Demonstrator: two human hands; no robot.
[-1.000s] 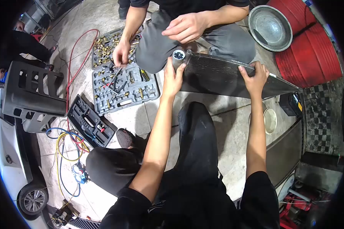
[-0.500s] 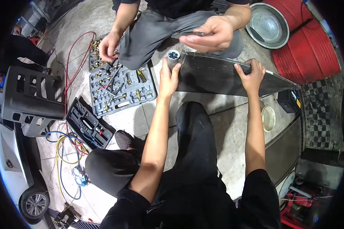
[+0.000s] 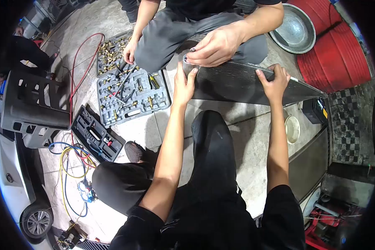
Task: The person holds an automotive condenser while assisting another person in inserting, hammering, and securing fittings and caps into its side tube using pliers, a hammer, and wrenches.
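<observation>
My left hand clasps the panel at nine o'clock, right hand its upper edge. Floor spreads at six.

Pale tiled floor, scuffed and stained, visible joints, running below and left of the left hand. Grey plastic stool well left of that hand; white car farther, lower left. Right of the right hand: black-and-white checkered surface, floor or wall unclear. Light bright on tiles; dark shadow patch between and below both hands.
</observation>
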